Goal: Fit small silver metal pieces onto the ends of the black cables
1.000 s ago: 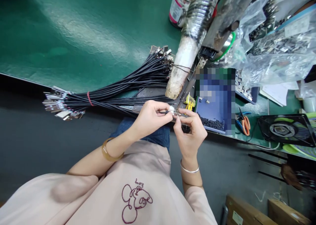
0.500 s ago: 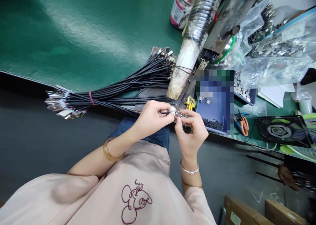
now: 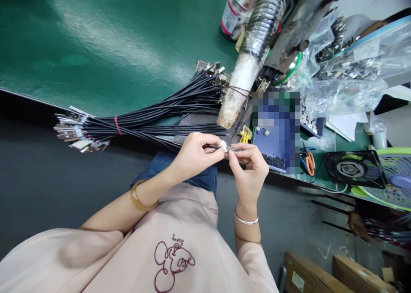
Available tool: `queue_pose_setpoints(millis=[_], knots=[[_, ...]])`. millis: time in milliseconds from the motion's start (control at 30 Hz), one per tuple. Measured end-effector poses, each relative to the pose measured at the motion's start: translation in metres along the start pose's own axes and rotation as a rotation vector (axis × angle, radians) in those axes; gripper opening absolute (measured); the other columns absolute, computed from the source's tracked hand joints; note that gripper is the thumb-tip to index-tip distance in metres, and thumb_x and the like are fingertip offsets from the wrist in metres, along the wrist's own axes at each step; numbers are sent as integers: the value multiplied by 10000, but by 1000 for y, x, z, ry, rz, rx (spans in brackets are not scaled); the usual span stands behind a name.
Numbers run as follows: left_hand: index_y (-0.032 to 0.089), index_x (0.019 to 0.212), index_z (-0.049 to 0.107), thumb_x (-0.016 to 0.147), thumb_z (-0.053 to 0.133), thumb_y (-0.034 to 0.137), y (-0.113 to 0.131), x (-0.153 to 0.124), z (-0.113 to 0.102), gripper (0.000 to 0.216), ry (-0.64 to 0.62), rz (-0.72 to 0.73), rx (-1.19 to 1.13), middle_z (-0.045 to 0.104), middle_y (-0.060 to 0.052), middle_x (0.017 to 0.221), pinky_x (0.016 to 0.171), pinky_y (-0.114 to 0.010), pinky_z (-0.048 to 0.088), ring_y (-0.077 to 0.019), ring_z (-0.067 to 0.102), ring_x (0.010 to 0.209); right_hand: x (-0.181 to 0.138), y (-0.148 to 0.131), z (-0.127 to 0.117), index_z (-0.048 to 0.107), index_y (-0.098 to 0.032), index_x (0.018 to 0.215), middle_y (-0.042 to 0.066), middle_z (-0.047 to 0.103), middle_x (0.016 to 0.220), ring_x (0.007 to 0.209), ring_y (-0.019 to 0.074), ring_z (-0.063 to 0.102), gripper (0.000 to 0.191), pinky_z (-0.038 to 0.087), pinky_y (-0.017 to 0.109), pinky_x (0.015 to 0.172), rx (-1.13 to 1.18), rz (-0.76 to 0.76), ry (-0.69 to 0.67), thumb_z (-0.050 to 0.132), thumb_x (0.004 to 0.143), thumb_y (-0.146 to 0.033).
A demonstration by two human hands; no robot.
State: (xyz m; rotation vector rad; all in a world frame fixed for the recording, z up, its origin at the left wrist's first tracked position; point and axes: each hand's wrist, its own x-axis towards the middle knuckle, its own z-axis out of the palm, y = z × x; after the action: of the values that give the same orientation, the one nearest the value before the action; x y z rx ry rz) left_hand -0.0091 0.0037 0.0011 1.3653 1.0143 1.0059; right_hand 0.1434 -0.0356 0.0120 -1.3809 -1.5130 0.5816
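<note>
My left hand (image 3: 195, 155) pinches a thin black cable (image 3: 210, 146) close to its end; something white covers a fingertip there. From the right, my right hand (image 3: 251, 166) grips a small metal connector (image 3: 228, 149) between thumb and fingers, right at the cable's end. The fingertips of both hands nearly touch, so whether cable and connector are joined cannot be made out. Just beyond my hands lies a bundle of black cables (image 3: 167, 109), tied with a red band (image 3: 118, 125) and carrying metal connectors at both ends.
Above my hands hangs a taped hose nozzle (image 3: 231, 98). To the right are a blue tray (image 3: 272, 145), partly blurred, with small black pieces, orange-handled pliers (image 3: 310, 162), a black fan (image 3: 353, 168) and plastic bags (image 3: 349, 91) of metal parts. A jar (image 3: 236, 14) stands behind.
The view has shifted slightly, so objects at the right appear further left. Both hands keep their pinch, and the connector has turned slightly between the fingertips.
</note>
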Motion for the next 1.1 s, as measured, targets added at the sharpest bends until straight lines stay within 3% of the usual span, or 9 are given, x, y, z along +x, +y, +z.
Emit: queue_pose_setpoints(millis=[167,367,633,733,833,900,967,1033,1100], knots=[[112,687,696,783,597,179,0,3,3,154,40,10,12,580,18,623,538,-162,382,-65,452,566,5,3,2,666,-205,811,12,707,913,838,125,686,102,587,226,653,-149,-166,47,703,870,-130],[117,743,725,771,622,172,3,5,3,120,98,41,32,646,1,678,506,-152,366,-67,463,565,10,3,4,668,-214,816,21,708,921,855,149,692,92,590,274,670,-215,-216,60,689,891,-167],[96,713,708,778,601,194,1,1,4,159,18,-59,-9,542,19,589,501,-156,355,-62,427,541,2,7,-2,629,-224,830,10,722,931,883,144,701,142,591,298,802,-244,-321,0,681,877,-100],[104,724,709,789,583,162,3,-2,4,153,4,-13,47,578,12,618,498,-155,349,-66,457,557,-2,7,-4,607,-220,889,13,721,962,858,129,713,108,599,255,743,-180,-257,17,666,898,-130],[121,759,724,810,572,126,3,-6,4,161,4,168,179,648,-6,682,529,-168,372,-78,508,597,-2,7,-6,531,-219,948,-16,700,851,584,78,652,61,524,184,525,-102,-42,5,588,969,-229],[128,765,730,817,579,110,3,-8,2,161,14,336,285,618,8,635,543,-190,359,-72,462,563,-1,7,-7,482,-228,938,-72,626,683,455,61,561,109,449,165,445,-36,85,-72,548,997,-290],[126,746,718,797,591,102,4,-9,0,139,28,398,310,545,30,576,538,-207,332,-64,394,526,1,8,-7,472,-233,926,-84,578,652,483,67,566,132,459,168,468,31,116,-137,547,1000,-313],[120,693,673,765,589,103,5,-9,-4,112,4,283,217,483,42,554,512,-204,308,-60,362,511,2,9,-6,501,-228,923,-41,617,775,628,88,636,106,525,193,558,25,32,-143,561,991,-282],[123,666,626,752,582,122,5,-10,-7,97,-65,95,60,483,37,573,508,-191,323,-63,391,522,1,11,-5,554,-221,925,12,657,914,815,127,681,54,580,249,699,-104,-154,-104,581,972,-217]])
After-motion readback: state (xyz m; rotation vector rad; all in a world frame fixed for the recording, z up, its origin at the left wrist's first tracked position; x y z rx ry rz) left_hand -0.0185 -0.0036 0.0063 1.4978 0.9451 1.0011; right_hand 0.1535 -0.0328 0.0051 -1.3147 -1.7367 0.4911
